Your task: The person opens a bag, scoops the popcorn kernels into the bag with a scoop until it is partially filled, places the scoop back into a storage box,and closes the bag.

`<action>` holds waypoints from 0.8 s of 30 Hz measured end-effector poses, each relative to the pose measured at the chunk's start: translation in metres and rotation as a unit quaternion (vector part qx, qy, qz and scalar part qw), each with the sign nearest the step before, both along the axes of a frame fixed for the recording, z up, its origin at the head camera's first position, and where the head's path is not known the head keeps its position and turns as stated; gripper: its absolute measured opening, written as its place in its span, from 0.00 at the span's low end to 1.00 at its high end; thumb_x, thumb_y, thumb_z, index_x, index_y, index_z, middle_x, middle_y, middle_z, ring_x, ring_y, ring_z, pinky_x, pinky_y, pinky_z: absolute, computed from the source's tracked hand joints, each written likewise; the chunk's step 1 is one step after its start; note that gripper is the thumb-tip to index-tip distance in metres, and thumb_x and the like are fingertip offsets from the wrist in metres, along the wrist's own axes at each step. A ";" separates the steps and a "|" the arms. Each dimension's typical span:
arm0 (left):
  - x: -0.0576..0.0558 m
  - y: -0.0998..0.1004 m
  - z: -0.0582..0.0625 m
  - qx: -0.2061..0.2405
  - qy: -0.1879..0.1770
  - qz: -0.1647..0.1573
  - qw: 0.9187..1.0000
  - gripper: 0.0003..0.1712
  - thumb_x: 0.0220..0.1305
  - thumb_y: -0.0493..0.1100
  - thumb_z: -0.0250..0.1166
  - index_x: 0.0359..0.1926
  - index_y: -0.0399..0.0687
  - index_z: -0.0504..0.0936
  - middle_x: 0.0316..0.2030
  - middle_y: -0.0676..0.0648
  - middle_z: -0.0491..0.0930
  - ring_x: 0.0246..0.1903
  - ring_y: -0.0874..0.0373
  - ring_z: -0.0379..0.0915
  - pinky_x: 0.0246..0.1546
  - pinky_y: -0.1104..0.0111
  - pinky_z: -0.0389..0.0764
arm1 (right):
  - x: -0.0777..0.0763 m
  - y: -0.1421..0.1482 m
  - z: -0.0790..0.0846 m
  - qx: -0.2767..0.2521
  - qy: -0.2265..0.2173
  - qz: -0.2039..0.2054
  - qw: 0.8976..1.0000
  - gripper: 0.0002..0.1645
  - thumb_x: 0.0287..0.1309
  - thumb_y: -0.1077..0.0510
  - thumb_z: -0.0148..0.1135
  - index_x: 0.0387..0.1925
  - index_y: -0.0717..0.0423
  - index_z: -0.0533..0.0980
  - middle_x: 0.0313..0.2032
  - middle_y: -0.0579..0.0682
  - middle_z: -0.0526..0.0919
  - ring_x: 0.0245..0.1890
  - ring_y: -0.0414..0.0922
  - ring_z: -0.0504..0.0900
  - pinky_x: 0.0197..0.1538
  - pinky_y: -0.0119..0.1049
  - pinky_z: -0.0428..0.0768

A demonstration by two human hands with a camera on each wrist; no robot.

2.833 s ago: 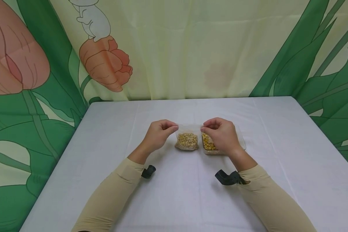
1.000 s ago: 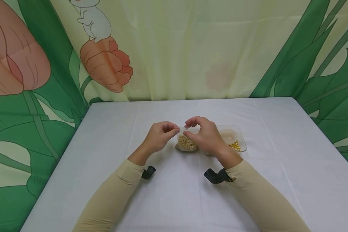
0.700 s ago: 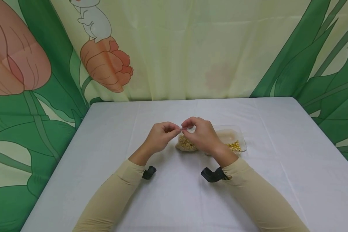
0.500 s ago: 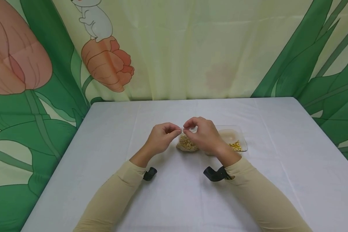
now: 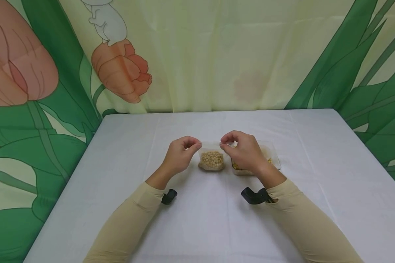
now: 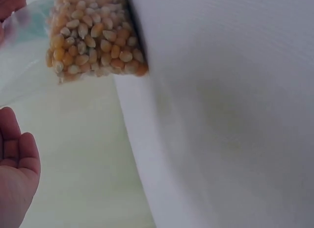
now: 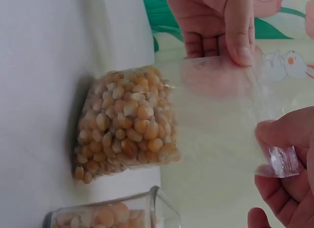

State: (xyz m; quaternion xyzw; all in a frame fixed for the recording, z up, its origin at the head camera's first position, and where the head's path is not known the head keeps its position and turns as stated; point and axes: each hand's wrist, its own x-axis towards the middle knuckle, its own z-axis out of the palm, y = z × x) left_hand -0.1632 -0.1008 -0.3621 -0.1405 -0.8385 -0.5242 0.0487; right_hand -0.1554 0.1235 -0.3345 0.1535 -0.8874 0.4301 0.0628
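A clear plastic zip bag [image 5: 212, 160] with corn kernels in its lower half stands on the white table. My left hand [image 5: 179, 155] pinches the left corner of its top edge between thumb and fingers. My right hand [image 5: 245, 151] pinches the same edge toward the right corner, as the right wrist view shows, with a bit of the bag [image 7: 283, 162] poking out past the fingertips. The bag's upper part is stretched between both hands. In the left wrist view the packed kernels [image 6: 93, 41] fill the bag's bottom.
Just right of the bag, a clear rectangular container [image 5: 276, 160] with yellow corn kernels sits partly behind my right hand; its rim [image 7: 156, 193] is close by the bag. A printed curtain [image 5: 217, 54] hangs behind the far table edge [image 5: 217, 111].
My right hand first came left to my left fingertips, then slid right along the bag's top edge. The left hand has barely moved, and the bag's front shows again.
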 end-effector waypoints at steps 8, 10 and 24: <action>0.000 -0.001 0.000 0.004 -0.009 0.005 1.000 0.09 0.70 0.41 0.65 0.39 0.39 0.85 0.34 0.37 0.83 0.34 0.53 0.74 0.37 0.63 0.73 | 0.002 0.012 0.000 -0.004 -0.006 -0.019 1.000 0.04 0.63 0.62 0.66 0.38 0.59 0.81 0.34 0.51 0.85 0.43 0.50 0.79 0.48 0.47 0.72; 0.000 -0.001 0.000 0.006 -0.008 0.006 1.000 0.09 0.70 0.42 0.65 0.39 0.39 0.85 0.33 0.38 0.83 0.34 0.53 0.74 0.37 0.63 0.73 | 0.002 0.014 0.000 -0.005 -0.011 -0.023 1.000 0.04 0.64 0.62 0.66 0.39 0.59 0.81 0.35 0.51 0.85 0.44 0.51 0.79 0.48 0.47 0.73; 0.001 0.000 0.002 0.007 -0.021 0.014 1.000 0.09 0.70 0.42 0.65 0.39 0.39 0.85 0.34 0.39 0.83 0.35 0.53 0.74 0.37 0.63 0.72 | 0.002 0.021 -0.001 -0.001 -0.025 -0.039 0.999 0.06 0.65 0.61 0.66 0.40 0.60 0.82 0.36 0.52 0.85 0.42 0.50 0.80 0.39 0.42 0.76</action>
